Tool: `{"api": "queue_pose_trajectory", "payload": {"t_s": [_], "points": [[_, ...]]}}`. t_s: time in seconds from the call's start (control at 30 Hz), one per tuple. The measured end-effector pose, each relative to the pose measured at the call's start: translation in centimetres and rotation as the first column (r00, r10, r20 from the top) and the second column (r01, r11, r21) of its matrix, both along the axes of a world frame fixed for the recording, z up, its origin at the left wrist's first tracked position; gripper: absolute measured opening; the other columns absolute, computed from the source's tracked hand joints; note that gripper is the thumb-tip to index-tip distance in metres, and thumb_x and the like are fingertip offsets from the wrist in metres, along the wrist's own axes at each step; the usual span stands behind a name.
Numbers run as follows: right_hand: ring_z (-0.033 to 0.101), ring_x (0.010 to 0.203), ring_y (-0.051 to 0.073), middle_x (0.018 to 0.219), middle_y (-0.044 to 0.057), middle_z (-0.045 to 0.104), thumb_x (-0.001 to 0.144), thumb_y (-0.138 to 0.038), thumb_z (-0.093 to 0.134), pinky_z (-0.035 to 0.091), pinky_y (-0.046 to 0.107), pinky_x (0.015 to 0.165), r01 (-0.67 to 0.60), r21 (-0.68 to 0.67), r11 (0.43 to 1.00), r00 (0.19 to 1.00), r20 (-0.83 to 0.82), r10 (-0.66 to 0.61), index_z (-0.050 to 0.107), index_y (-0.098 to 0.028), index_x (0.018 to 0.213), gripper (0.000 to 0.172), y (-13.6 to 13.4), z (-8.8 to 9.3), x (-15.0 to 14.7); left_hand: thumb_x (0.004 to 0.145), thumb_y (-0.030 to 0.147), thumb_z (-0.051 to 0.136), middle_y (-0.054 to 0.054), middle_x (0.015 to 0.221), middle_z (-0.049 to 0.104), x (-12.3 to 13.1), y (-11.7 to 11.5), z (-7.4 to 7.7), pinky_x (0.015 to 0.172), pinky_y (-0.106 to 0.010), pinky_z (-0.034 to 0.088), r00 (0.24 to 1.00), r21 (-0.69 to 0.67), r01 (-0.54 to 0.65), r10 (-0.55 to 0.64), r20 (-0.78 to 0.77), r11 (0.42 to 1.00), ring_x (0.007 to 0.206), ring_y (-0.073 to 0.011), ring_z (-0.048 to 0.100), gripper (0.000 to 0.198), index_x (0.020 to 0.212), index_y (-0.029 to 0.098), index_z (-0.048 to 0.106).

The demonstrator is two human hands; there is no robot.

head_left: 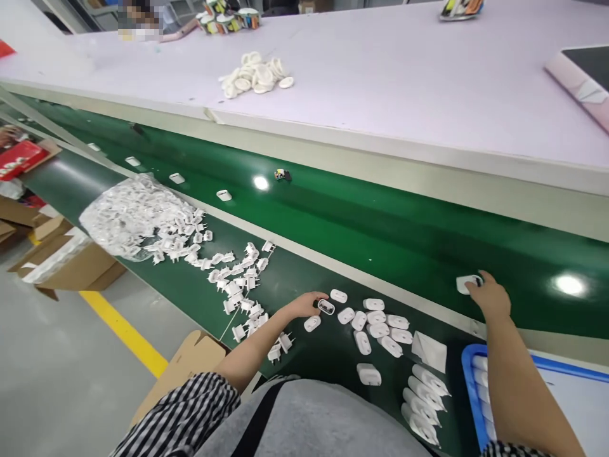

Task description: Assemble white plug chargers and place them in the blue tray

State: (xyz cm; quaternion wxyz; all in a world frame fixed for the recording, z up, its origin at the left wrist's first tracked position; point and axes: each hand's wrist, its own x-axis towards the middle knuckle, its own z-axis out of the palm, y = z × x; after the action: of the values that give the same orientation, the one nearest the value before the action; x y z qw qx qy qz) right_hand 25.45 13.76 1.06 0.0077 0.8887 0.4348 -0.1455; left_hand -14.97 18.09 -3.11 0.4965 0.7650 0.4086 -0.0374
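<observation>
My left hand [307,305] is closed round the side of a small oval white plastic housing [326,308]; its open end faces up and dark parts show inside. Beside it on the green bench lie several similar white housings [378,330]. Over the green conveyor belt [404,254], my right hand [492,297] grips another white plastic housing [465,284] between thumb and fingers. Loose white plug pieces with pins [233,289] are scattered left of my left hand, spilling from a clear plastic bag [128,219].
A row of white housings [423,406] and a folded white piece [431,351] lie near a blue-rimmed tray [469,381]. More housings [224,195] and a small circuit board [282,174] sit on the belt. White oval caps [259,75] are heaped on the raised shelf.
</observation>
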Motion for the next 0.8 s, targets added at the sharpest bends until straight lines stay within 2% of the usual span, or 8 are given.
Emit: {"api": "queue_pose_trajectory", "payload": {"t_s": [0.1, 0.2, 0.3, 0.37, 0.47, 0.63, 0.7, 0.8], "points": [[0.056, 0.065, 0.018, 0.077, 0.008, 0.056, 0.069, -0.020, 0.037, 0.043, 0.029, 0.055, -0.036, -0.022, 0.999, 0.977, -0.210, 0.031, 0.040, -0.020, 0.109, 0.040, 2.0, 1.3, -7.0, 0.059, 0.003, 0.036, -0.001, 0.104, 0.051, -1.9, 0.2, 0.2, 0.086, -0.022, 0.032, 0.970, 0.205, -0.212, 0.231, -0.075, 0.955, 0.097, -0.0118, 0.044, 0.043, 0.097, 0.016, 0.051], [0.055, 0.051, 0.011, 0.083, 0.005, 0.056, 0.067, -0.019, 0.039, 0.042, 0.023, 0.049, -0.166, -0.002, 0.986, 0.896, -0.419, 0.149, 0.041, -0.020, 0.104, 0.037, 4.1, 2.1, -15.2, 0.062, 0.001, 0.031, -0.004, 0.100, 0.053, -5.5, 0.5, 0.8, 0.087, -0.023, 0.031, 0.816, 0.417, -0.437, 0.546, -0.190, 0.797, 0.097, -0.0126, 0.043, 0.039, 0.092, 0.014, 0.052], [0.052, 0.043, 0.009, 0.075, 0.005, 0.058, 0.065, -0.019, 0.042, 0.040, 0.020, 0.042, -0.235, -0.081, 0.969, 0.839, -0.520, 0.160, 0.036, -0.016, 0.103, 0.039, 6.0, 1.7, -21.9, 0.065, 0.003, 0.031, -0.006, 0.098, 0.053, -9.6, 0.2, 1.3, 0.082, -0.024, 0.034, 0.683, 0.489, -0.494, 0.669, -0.294, 0.719, 0.093, -0.0143, 0.046, 0.036, 0.092, 0.013, 0.052], [0.051, 0.041, 0.010, 0.071, 0.006, 0.059, 0.065, -0.019, 0.042, 0.039, 0.020, 0.040, -0.256, -0.156, 0.954, 0.832, -0.539, 0.135, 0.034, -0.013, 0.103, 0.040, 7.0, 0.8, -25.0, 0.067, 0.005, 0.031, -0.006, 0.097, 0.053, -11.6, -0.3, 1.6, 0.077, -0.023, 0.036, 0.666, 0.451, -0.489, 0.653, -0.360, 0.747, 0.089, -0.0142, 0.048, 0.034, 0.093, 0.014, 0.052], [0.055, 0.048, 0.013, 0.072, 0.009, 0.059, 0.067, -0.023, 0.042, 0.040, 0.023, 0.043, -0.244, -0.250, 0.937, 0.887, -0.449, 0.111, 0.033, -0.010, 0.105, 0.041, 8.0, -0.5, -27.5, 0.072, 0.016, 0.035, -0.006, 0.094, 0.054, -12.9, -1.3, 1.7, 0.073, -0.023, 0.037, 0.716, 0.344, -0.424, 0.542, -0.439, 0.838, 0.086, -0.0148, 0.050, 0.027, 0.093, 0.015, 0.052], [0.055, 0.076, 0.021, 0.076, 0.013, 0.060, 0.073, -0.035, 0.035, 0.040, 0.029, 0.058, -0.250, -0.339, 0.907, 0.957, -0.228, 0.178, 0.049, -0.012, 0.093, 0.034, 8.1, -1.0, -28.8, 0.060, 0.034, 0.055, -0.006, 0.094, 0.052, -10.9, -3.3, 1.2, 0.072, -0.026, 0.037, 0.850, 0.294, -0.104, 0.239, -0.469, 0.950, 0.092, -0.0201, 0.045, 0.038, 0.094, 0.019, 0.050], [0.053, 0.082, 0.023, 0.079, 0.014, 0.059, 0.074, -0.038, 0.034, 0.039, 0.032, 0.064, -0.285, -0.323, 0.902, 0.957, -0.148, 0.249, 0.054, -0.013, 0.086, 0.034, 7.5, -0.3, -29.1, 0.058, 0.029, 0.057, -0.006, 0.091, 0.053, -9.6, -4.0, 0.9, 0.070, -0.026, 0.038, 0.843, 0.264, -0.036, 0.171, -0.510, 0.964, 0.088, -0.0208, 0.047, 0.037, 0.093, 0.018, 0.050], [0.049, 0.088, 0.025, 0.089, 0.017, 0.056, 0.073, -0.036, 0.037, 0.036, 0.033, 0.069, -0.395, -0.151, 0.906, 0.918, -0.044, 0.393, 0.053, -0.009, 0.089, 0.035, 6.0, 1.4, -29.7, 0.062, 0.019, 0.051, -0.007, 0.088, 0.052, -8.0, -4.5, 1.1, 0.065, -0.026, 0.039, 0.831, 0.260, -0.053, 0.187, -0.524, 0.964, 0.079, -0.0189, 0.051, 0.033, 0.095, 0.016, 0.047]]}}
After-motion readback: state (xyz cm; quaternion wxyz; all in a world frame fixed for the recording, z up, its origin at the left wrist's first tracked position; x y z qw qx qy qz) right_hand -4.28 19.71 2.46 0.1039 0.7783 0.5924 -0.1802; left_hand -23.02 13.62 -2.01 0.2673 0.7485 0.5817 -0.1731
